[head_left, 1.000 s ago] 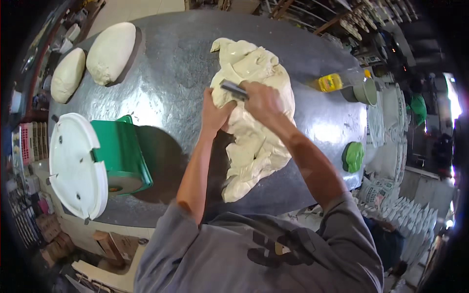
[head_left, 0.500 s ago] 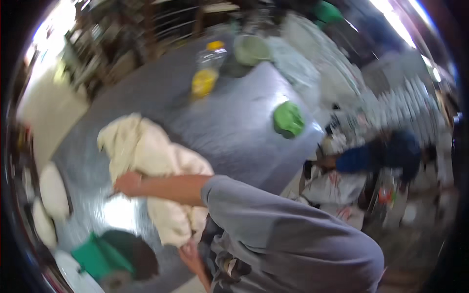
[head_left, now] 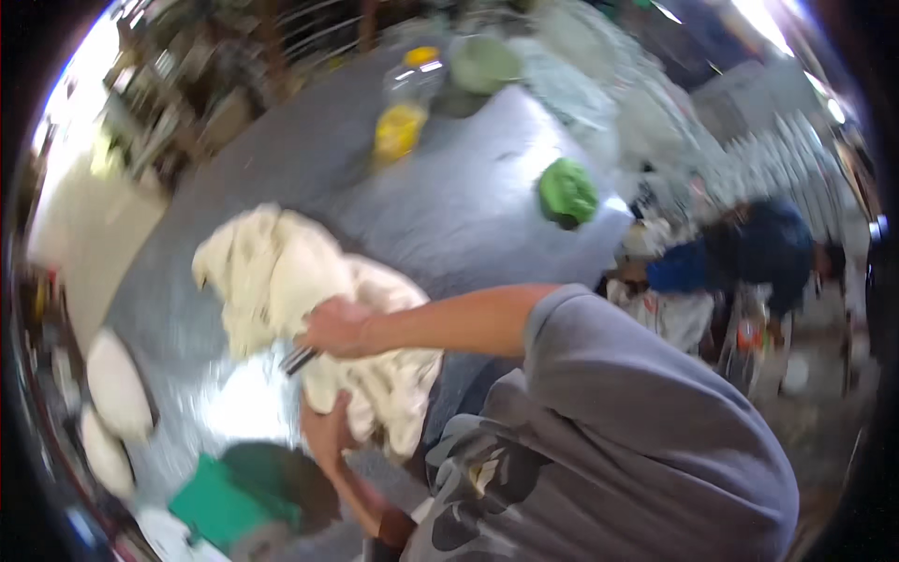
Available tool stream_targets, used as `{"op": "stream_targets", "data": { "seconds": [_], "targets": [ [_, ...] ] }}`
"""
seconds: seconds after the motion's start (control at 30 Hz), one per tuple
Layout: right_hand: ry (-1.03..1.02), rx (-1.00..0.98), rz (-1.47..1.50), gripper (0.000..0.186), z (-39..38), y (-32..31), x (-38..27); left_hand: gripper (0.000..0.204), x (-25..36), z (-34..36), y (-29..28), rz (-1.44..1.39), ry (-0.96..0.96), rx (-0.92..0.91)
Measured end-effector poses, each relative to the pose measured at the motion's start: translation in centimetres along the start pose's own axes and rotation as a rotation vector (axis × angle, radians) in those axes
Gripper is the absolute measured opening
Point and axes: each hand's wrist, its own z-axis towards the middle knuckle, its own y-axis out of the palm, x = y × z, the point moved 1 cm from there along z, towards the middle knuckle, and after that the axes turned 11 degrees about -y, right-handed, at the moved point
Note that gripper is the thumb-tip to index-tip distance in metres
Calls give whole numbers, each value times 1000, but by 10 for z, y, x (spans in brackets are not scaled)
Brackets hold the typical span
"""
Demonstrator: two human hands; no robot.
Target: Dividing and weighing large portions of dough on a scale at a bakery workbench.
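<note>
A large, lumpy mass of pale dough [head_left: 281,267] lies on the grey metal table. My right hand [head_left: 339,328] reaches over it, closed around what looks like a metal dough scraper [head_left: 298,361], its blade by the dough's near edge. Below, my left hand [head_left: 328,431] touches the dough's lower edge, thumb apart from the fingers. Some of its fingertips are hard to make out.
A clear bottle [head_left: 401,131] with yellow lid and contents stands at the far side beside a pale green bowl [head_left: 485,64]. Green crumpled stuff [head_left: 568,190] lies rightward. Two white oval pieces [head_left: 119,384] sit left, a green cloth-like thing [head_left: 220,501] below. A person in blue [head_left: 679,267] is at right.
My right hand and the scraper have moved right across the dough. My left hand has come up and left along its lower edge. The whole view has shifted slightly.
</note>
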Motion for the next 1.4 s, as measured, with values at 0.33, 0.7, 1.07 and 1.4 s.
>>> {"op": "stream_targets", "data": {
  "seconds": [0.33, 0.7, 1.07, 1.4],
  "targets": [
    [93, 11, 154, 27, 32, -2, 13, 40, -22, -175, 41, 112, 98, 95],
    [44, 321, -24, 22, -51, 68, 26, 69, 36, 0, 15, 184, 105, -176],
    [440, 228, 438, 23, 15, 15, 1, 35, 4, -109, -47, 341, 136, 139],
    [526, 173, 162, 19, -102, -92, -44, 74, 91, 2, 7, 584, 131, -144]
  ]
}}
